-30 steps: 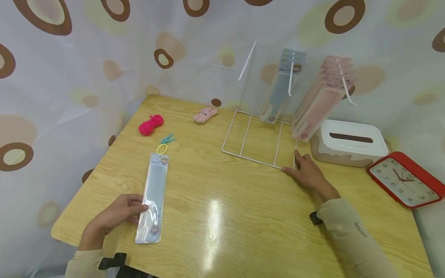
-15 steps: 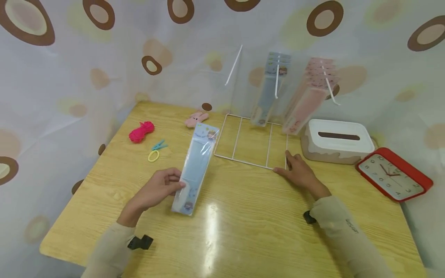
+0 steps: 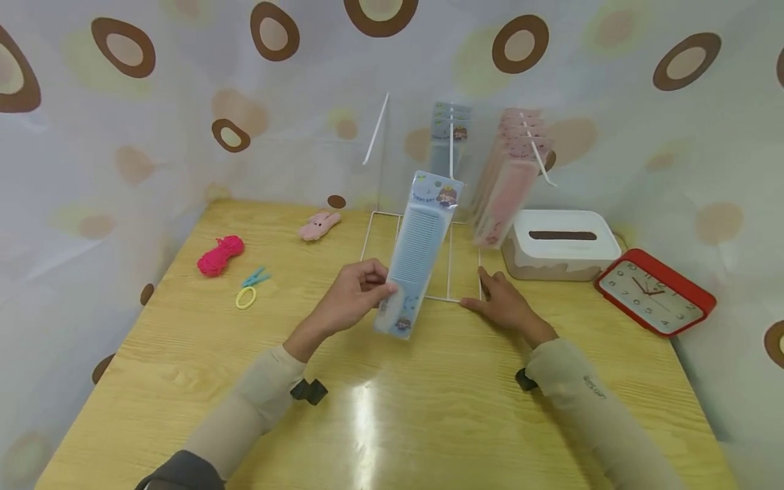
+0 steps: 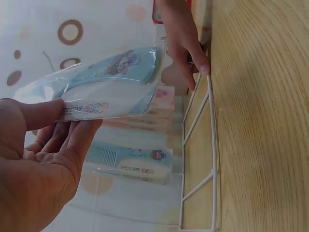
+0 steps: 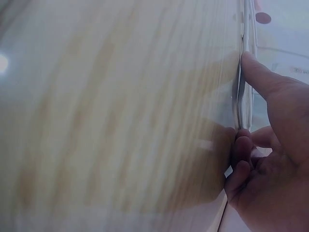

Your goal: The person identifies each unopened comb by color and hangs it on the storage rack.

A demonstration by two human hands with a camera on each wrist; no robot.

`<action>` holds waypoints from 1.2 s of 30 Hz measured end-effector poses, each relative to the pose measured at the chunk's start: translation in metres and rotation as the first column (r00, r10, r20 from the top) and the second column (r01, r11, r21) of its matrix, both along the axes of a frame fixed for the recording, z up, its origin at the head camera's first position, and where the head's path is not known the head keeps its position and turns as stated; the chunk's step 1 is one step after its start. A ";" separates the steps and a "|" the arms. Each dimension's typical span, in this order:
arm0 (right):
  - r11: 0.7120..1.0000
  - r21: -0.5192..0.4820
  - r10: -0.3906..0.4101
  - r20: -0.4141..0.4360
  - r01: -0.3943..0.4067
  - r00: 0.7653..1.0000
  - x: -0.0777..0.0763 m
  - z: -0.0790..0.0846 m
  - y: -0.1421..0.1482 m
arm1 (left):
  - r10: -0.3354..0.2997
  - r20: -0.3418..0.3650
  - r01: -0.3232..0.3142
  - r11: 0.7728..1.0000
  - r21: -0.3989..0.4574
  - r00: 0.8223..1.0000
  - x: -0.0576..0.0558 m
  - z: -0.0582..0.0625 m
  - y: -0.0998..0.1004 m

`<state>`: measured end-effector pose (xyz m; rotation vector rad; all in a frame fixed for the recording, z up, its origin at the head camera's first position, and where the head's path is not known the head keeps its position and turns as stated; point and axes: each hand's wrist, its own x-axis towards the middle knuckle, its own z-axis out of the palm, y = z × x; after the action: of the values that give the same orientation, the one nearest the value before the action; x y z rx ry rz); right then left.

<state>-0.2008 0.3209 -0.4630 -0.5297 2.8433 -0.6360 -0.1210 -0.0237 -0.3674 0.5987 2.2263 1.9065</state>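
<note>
My left hand (image 3: 352, 299) pinches the lower part of a blue comb in a clear package (image 3: 418, 245), thumb in front and fingers behind. The package is raised and tilted before a white wire display rack (image 3: 437, 298), hiding part of its base and the middle prong. In the left wrist view, the comb's rounded handle (image 4: 145, 65) points toward the rack. My right hand (image 3: 505, 303) holds the rack's front right corner; the right wrist view shows the thumb on the rail and the fingers curled at it. Several packaged blue combs (image 3: 450, 133) hang on the middle prong.
Packaged pink combs (image 3: 511, 187) hang on the right prong; the left prong (image 3: 376, 129) is bare. A tissue box (image 3: 563, 245) and red clock (image 3: 655, 292) stand at right. Pink yarn (image 3: 220, 256), a blue clothespin (image 3: 255, 276), a yellow ring (image 3: 246, 298) and a pink plush (image 3: 319, 225) lie at left.
My left hand has lifted the packaged comb off the table's left side and carried it right and forward to the rack. My right hand stays on the rack's corner. The head view has shifted.
</note>
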 end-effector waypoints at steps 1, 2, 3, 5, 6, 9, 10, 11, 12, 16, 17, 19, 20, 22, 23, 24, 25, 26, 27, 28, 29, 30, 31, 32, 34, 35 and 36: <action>1.000 0.000 -0.003 0.002 0.003 1.000 0.000 0.000 -0.001 | -0.003 0.000 0.003 1.000 0.004 1.000 -0.001 0.000 0.002; 1.000 -0.003 -0.009 0.003 0.009 1.000 0.000 0.000 -0.001 | -0.006 -0.002 0.006 1.000 0.004 1.000 -0.002 -0.001 0.004; 1.000 -0.002 -0.014 0.003 0.014 1.000 0.000 0.000 -0.002 | -0.010 -0.006 0.010 1.000 0.004 1.000 -0.002 -0.001 0.006; 1.000 -0.003 -0.021 0.003 0.021 1.000 0.001 0.000 -0.001 | -0.015 -0.019 0.015 1.000 0.001 1.000 -0.004 -0.003 0.009; 1.000 -0.002 -0.025 0.004 0.025 1.000 0.002 0.000 -0.001 | -0.017 -0.025 0.017 1.000 -0.001 1.000 -0.005 -0.003 0.010; 0.999 0.008 -0.033 0.006 0.033 0.999 0.003 0.001 -0.001 | -0.010 -0.039 0.010 1.000 -0.009 0.999 -0.008 -0.004 0.015; 0.999 0.010 -0.034 0.006 0.034 0.999 0.003 0.001 -0.001 | -0.008 -0.041 0.007 1.000 -0.011 0.999 -0.010 -0.004 0.017; 0.999 0.013 -0.033 0.003 0.033 0.999 0.003 0.001 -0.001 | -0.005 -0.044 0.004 1.000 -0.015 0.999 -0.011 -0.004 0.018; 0.999 0.014 -0.035 -0.001 0.035 0.999 0.003 0.002 -0.002 | -0.003 -0.045 0.003 1.000 -0.015 0.999 -0.012 -0.005 0.020; 1.000 -0.004 -0.024 -0.005 0.024 1.000 0.005 0.005 -0.004 | 0.009 -0.053 -0.009 1.000 -0.009 0.999 -0.020 -0.007 0.025; 1.000 -0.009 -0.022 -0.005 0.022 1.000 0.005 0.006 -0.005 | 0.013 -0.057 -0.013 1.000 -0.004 0.998 -0.023 -0.008 0.027; 1.000 -0.017 -0.023 -0.001 0.023 1.000 0.006 0.008 -0.005 | 0.032 -0.066 -0.032 0.999 0.005 0.997 -0.033 -0.011 0.030; 1.000 -0.019 -0.023 0.000 0.023 1.000 0.007 0.008 -0.005 | 0.043 -0.074 -0.043 0.999 0.011 0.996 -0.040 -0.013 0.033; 0.999 -0.010 -0.030 -0.008 0.030 1.000 0.007 0.009 -0.004 | 0.079 -0.088 -0.077 0.997 0.019 0.993 -0.055 -0.017 0.038; 0.999 -0.011 -0.032 -0.011 0.032 0.999 0.007 0.009 -0.004 | 0.099 -0.092 -0.097 0.995 0.027 0.991 -0.064 -0.019 0.042; 0.999 -0.007 -0.034 -0.015 0.034 0.999 0.007 0.008 -0.004 | 0.123 -0.092 -0.121 0.992 0.030 0.988 -0.073 -0.020 0.045; 0.999 -0.006 -0.032 -0.019 0.032 0.999 0.007 0.008 -0.003 | 0.147 -0.094 -0.144 0.989 0.034 0.985 -0.082 -0.021 0.049; 0.999 -0.009 -0.032 -0.020 0.032 0.999 0.007 0.008 -0.003 | 0.172 -0.093 -0.169 0.985 0.037 0.981 -0.090 -0.022 0.053; 1.000 -0.008 -0.029 -0.022 0.029 0.999 0.007 0.008 -0.004 | 0.199 -0.088 -0.196 0.980 0.035 0.976 -0.098 -0.023 0.056; 1.000 -0.012 -0.028 -0.021 0.028 0.999 0.007 0.007 -0.005 | 0.222 -0.078 -0.219 0.975 0.043 0.972 -0.106 -0.024 0.059; 1.000 -0.015 -0.026 -0.018 0.026 0.999 0.007 0.007 -0.006 | 0.241 -0.070 -0.239 0.970 0.046 0.968 -0.112 -0.025 0.061; 1.000 -0.015 -0.025 -0.014 0.025 1.000 0.007 0.007 -0.007 | 0.257 -0.061 -0.254 0.966 0.049 0.965 -0.118 -0.026 0.063; 1.000 -0.016 -0.026 -0.010 0.026 1.000 0.007 0.007 -0.008 | 0.272 -0.053 -0.269 0.962 0.051 0.961 -0.123 -0.027 0.065; 1.000 -0.016 -0.025 -0.006 0.025 1.000 0.008 0.006 -0.010 | 0.284 -0.039 -0.282 0.958 0.055 0.958 -0.127 -0.029 0.065; 1.000 -0.012 -0.029 0.000 0.029 1.000 0.008 0.006 -0.013 | 0.297 -0.012 -0.296 0.953 0.064 0.955 -0.134 -0.032 0.065; 1.000 -0.013 -0.028 0.000 0.028 1.000 0.008 0.006 -0.014 | 0.300 0.000 -0.299 0.952 0.066 0.954 -0.138 -0.034 0.065; 1.000 -0.009 -0.030 0.000 0.030 1.000 0.009 0.006 -0.015 | 0.301 0.011 -0.301 0.951 0.070 0.954 -0.140 -0.035 0.065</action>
<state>-0.1922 0.3057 -0.4575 -0.4902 2.8549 -0.6542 -0.2612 0.0410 -0.4028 0.2783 2.3725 2.1310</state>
